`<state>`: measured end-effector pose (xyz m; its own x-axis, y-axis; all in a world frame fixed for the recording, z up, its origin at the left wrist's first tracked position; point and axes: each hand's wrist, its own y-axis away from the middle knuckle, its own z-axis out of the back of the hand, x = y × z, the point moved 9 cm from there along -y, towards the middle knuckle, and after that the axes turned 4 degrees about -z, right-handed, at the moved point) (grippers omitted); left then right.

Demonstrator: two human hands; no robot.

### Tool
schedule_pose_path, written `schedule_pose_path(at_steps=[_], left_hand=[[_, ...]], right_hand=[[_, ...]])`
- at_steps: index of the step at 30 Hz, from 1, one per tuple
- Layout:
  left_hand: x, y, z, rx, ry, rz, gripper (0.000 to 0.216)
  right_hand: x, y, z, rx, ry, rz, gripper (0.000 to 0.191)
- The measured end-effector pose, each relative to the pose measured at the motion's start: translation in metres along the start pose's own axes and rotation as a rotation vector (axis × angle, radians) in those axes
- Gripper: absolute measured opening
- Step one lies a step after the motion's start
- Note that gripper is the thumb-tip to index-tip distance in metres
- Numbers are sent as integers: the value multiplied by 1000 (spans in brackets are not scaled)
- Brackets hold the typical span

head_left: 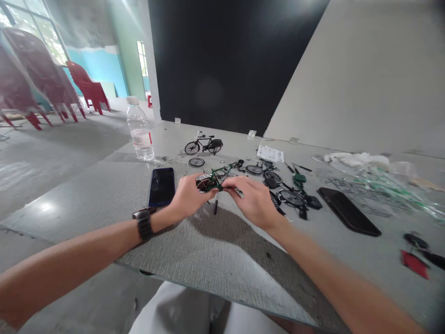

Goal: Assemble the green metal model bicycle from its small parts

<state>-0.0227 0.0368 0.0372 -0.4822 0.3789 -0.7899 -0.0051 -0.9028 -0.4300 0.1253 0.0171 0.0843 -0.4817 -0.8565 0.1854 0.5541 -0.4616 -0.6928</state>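
A small green model bicycle, partly built, is held above a grey mat. My left hand, with a black watch on its wrist, is closed around the bicycle's rear wheel end. My right hand pinches the frame from the right side, fingers closed on it. A short dark stick-like part lies on the mat just below my hands.
A finished black model bicycle, a loose wheel, a water bottle, a blue phone, a second dark phone, more green bicycle parts, plastic bags and a paper leaflet lie around. Red chairs stand far left.
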Motion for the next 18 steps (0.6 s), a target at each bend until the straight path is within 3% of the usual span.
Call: schedule_pose_path(at_steps=[6,12,18], left_hand=[[-3,1,-4,29,75,-26,11],[9,1,-6,34,124,79,16],[10,2,-16,124,278,123,13]], right_hand=[[-2,-3,0,46,-87,-17,17],[-9,-4,1,38,-118,-43,15],[-14,-4,-4,130,-221,-94,19]])
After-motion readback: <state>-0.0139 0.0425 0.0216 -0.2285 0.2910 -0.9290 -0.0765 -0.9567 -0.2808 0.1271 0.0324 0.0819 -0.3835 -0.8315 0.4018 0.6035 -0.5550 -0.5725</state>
